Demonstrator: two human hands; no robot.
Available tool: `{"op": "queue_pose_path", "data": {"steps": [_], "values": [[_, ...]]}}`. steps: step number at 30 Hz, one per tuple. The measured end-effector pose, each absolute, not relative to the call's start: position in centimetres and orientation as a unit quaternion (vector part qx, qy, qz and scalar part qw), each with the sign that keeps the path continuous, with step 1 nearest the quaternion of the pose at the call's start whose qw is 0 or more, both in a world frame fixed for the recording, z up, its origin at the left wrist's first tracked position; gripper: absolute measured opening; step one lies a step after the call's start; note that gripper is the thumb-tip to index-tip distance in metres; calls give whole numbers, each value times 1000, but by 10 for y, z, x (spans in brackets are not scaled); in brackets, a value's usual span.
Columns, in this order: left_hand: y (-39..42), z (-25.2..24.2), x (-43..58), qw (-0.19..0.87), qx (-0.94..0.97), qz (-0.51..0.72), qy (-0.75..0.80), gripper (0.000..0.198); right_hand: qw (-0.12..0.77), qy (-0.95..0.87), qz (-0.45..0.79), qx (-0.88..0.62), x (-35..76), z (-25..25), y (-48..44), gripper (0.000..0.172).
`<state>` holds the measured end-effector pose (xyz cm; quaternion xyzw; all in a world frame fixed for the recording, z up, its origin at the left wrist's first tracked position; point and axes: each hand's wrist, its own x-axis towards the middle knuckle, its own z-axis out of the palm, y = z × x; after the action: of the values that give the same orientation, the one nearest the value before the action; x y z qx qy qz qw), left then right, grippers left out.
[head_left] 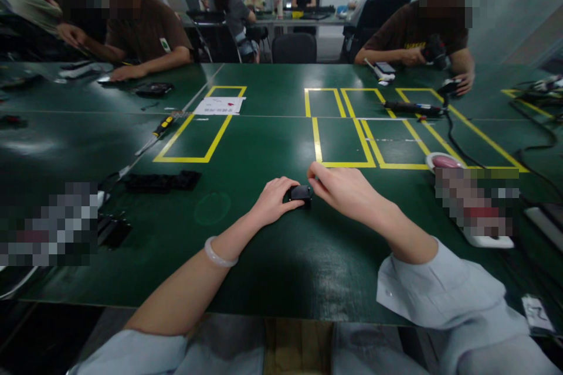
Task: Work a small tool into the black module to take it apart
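Observation:
A small black boxy part [301,193] rests on the green table [272,146] right in front of me. My left hand [275,199], with a pale bangle on its wrist, curls its fingers round the part's left side. From the right, my right hand [341,186] pinches the part's right end with thumb and fingers pressed together. Both hands hold the same part low on the table.
Flat black pieces [162,181] lie to the left, with a yellow-handled screwdriver [158,132] beyond them. Yellow tape boxes [343,129] mark the table; a white sheet [219,105] lies in one. A power screwdriver [413,108] and cable lie at right. Other people sit across the table.

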<state>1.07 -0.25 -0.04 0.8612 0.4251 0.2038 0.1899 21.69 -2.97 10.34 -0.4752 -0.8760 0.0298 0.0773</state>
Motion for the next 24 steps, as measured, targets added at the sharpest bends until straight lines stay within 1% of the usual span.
{"op": "queue_pose_path", "data": {"steps": [4, 9, 18, 24], "values": [[-3, 1, 11, 194, 860, 204, 425, 37, 74, -874, 30, -479, 216, 106, -31, 28], [-3, 2, 11, 198, 858, 203, 428, 38, 70, -875, 34, -479, 216, 107, -30, 21], [-2, -3, 11, 195, 857, 215, 425, 38, 90, -880, 44, -465, 217, 106, -31, 17], [-2, -1, 11, 202, 856, 209, 428, 38, 78, -876, 33, -474, 217, 106, -30, 25]]}}
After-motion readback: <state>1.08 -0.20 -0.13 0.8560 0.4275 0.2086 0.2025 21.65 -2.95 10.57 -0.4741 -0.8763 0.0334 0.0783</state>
